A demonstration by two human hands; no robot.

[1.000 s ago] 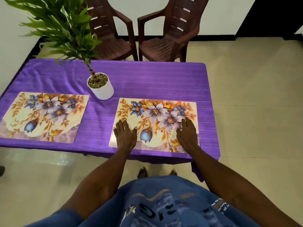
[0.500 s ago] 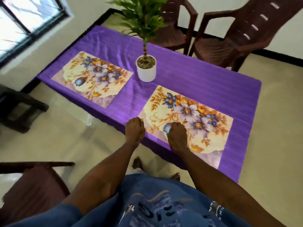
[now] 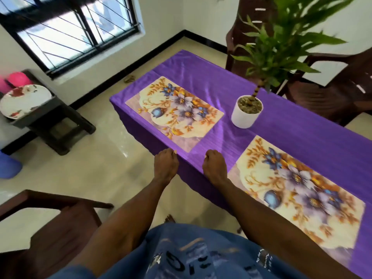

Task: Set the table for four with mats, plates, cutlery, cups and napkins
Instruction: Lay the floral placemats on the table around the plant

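Plates (image 3: 25,101): one stack visible, top plate white with red pattern, on a dark side stand (image 3: 52,125) at far left by the wall; count within the stack cannot be told. Pink items behind it, too blurred to identify.
Blue object (image 3: 9,167): on the floor at the left edge, unidentified.
Chairs: one dark chair (image 3: 50,228) near left; two more (image 3: 332,97) on the far side of the counter.
Left hand (image 3: 166,165): at the near edge of the counter, fingers curled downward, holding nothing; whether it touches the cloth cannot be told.
Left mat (image 3: 175,112): floral, lying flat, its near corner just beyond the left hand.
Right hand (image 3: 215,167): over the bare purple cloth (image 3: 302,133) between the two mats, fingers curled under, holding nothing.
Plant pot (image 3: 246,111): one, white, upright, between the mats toward the far side.
Right mat (image 3: 300,192): floral, flat, its left edge just beside the right wrist.
Mat count: two in view, both along the near side; four required.
Key relation: the plates lie well apart to the left of both hands and lower than the counter, so the left hand is the nearer. The counter's long axis runs from far left to near right.
Judgement: no cutlery, cups or napkins are in view on the counter; the task is at an early stage.
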